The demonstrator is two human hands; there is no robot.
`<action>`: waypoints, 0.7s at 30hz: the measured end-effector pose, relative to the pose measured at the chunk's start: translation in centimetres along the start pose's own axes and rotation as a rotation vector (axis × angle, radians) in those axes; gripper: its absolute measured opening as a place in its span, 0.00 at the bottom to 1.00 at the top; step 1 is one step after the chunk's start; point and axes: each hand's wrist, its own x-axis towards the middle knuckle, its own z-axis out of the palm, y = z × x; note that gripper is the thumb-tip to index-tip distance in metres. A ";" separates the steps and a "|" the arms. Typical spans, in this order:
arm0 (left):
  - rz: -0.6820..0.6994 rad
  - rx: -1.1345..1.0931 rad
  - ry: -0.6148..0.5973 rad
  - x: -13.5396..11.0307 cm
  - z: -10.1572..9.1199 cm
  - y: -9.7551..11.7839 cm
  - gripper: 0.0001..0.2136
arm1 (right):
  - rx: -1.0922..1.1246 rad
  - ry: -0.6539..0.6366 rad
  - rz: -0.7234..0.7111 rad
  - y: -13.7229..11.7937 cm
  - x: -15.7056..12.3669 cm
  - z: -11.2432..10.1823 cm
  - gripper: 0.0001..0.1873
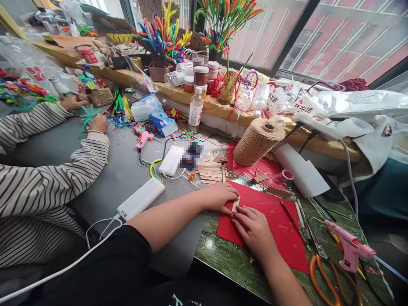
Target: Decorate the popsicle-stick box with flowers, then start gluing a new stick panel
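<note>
A short, pale wooden craft stick (236,205) is at the left part of a red sheet (280,221). My left hand (221,198) pinches its upper end, with thumb and fingers on either side. From the lower right, my right hand (253,227) has its fingertips closed on the stick's lower end. Several more flat wooden sticks (210,173) lie in a pile just beyond my left hand. Part of the stick is hidden under my fingers.
At right lie orange-handled scissors (323,276), a pink glue gun (350,246) and a brush (295,224). A twine spool (259,142) stands behind the sheet. White power strips (142,197) lie left. A co-worker's hands (98,123) hold green pipe cleaners (87,117).
</note>
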 end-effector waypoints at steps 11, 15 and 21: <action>0.015 0.005 -0.021 -0.5 -0.1 -0.1 0.22 | 0.008 0.099 -0.015 -0.7 0.0 0.7 0.10; 0.007 0.043 -0.022 -0.6 0.0 0.2 0.20 | 0.022 0.104 -0.001 -0.6 0.1 0.7 0.08; -0.023 0.095 0.123 -0.1 -1.7 0.1 0.17 | 0.030 0.102 0.017 -0.5 0.3 0.7 0.08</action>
